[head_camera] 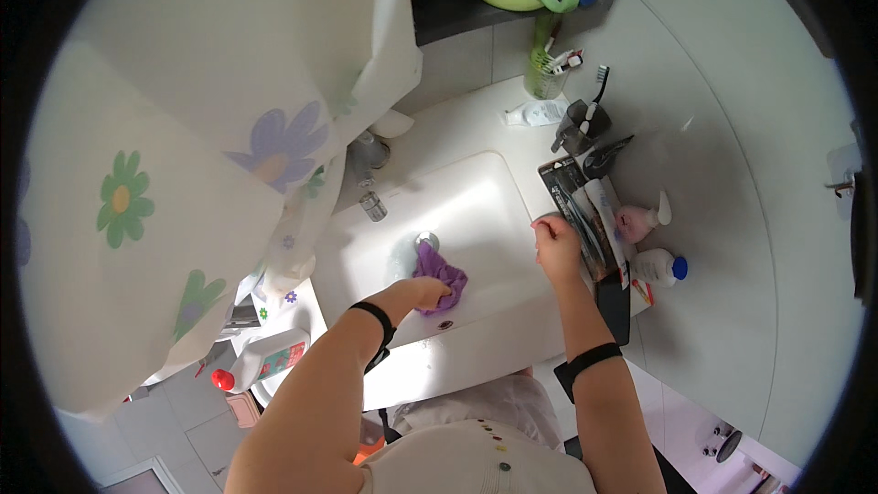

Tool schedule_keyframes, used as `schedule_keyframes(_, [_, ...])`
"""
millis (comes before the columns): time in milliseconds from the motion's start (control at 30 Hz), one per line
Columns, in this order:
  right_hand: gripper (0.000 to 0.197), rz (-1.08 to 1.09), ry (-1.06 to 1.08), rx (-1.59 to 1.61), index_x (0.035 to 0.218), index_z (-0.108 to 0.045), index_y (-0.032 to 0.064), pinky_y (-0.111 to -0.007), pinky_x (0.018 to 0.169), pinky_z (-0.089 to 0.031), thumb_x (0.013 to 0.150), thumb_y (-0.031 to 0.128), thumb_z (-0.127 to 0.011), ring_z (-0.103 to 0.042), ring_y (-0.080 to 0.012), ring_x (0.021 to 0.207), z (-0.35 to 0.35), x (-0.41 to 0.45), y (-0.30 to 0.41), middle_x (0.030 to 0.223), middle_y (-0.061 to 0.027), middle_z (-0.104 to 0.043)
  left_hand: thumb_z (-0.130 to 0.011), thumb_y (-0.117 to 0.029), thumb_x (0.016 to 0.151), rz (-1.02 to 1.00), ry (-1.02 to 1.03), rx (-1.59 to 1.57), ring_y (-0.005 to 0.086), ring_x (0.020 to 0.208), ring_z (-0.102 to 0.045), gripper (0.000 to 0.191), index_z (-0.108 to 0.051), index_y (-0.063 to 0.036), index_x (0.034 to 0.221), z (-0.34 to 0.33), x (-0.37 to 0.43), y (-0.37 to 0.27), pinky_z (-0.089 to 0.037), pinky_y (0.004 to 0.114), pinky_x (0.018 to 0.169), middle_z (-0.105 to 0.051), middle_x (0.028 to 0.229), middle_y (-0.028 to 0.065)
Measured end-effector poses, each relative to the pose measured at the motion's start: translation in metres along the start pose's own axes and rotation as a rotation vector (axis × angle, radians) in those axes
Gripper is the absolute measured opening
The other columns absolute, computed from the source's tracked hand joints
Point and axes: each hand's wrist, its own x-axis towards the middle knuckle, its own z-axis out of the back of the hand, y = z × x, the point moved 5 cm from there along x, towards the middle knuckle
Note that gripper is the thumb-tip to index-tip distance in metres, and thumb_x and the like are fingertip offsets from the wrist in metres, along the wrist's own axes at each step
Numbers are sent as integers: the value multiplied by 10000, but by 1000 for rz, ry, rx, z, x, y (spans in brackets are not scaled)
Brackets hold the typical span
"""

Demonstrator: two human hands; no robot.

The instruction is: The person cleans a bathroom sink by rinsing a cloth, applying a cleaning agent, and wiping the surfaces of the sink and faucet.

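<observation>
My left hand (426, 293) is down in the white washbasin (480, 213), gripping a wet-looking purple cloth (439, 266). The cloth hangs between my fingers and the round metal drain stopper (427, 240), where a little water lies. My right hand (558, 248) is at the basin's right rim, its fingers curled in and nothing visible in them. Beside it on the counter lie a packaged toothbrush set (573, 195) and a white tube (603, 216). The metal faucet (372, 206) reaches over the basin from the left.
A flowered curtain (171, 116) hangs along the left. A white bottle with a red cap (267, 360) stands on the near left. Along the right wall are a dark cup (582, 129), a pink pump bottle (634, 221) and a blue-capped bottle (655, 267). A dark shelf (466, 24) juts overhead.
</observation>
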Motion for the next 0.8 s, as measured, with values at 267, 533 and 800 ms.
schedule_keyframes(267, [131,-26,15,11,802,-612,12,-297,366,-399,805,105,-521,-503,-144,399,4,-5,6,566,-59,-545,-511,-152,790,321,197,22,271,1056,-528,398,-519,-128,1187,-31,-68,35,-445,386,865,-543,1160,133])
schedule_keyframes(533, [129,-97,66,49,810,-592,6,-287,374,-398,822,104,-510,-478,-132,397,-2,-4,12,555,-48,-518,-519,-228,784,135,113,-341,262,916,-583,356,-537,-71,1102,75,-24,-78,-478,407,745,-589,1040,135])
schedule_keyframes(800, [221,78,462,-816,955,-632,78,-359,694,-501,792,217,-579,-635,-226,788,-47,-20,45,840,-89,-647,-528,-339,819,36,-321,-398,298,1168,-450,540,-440,-63,1275,47,-71,-38,-359,354,964,-486,1246,172])
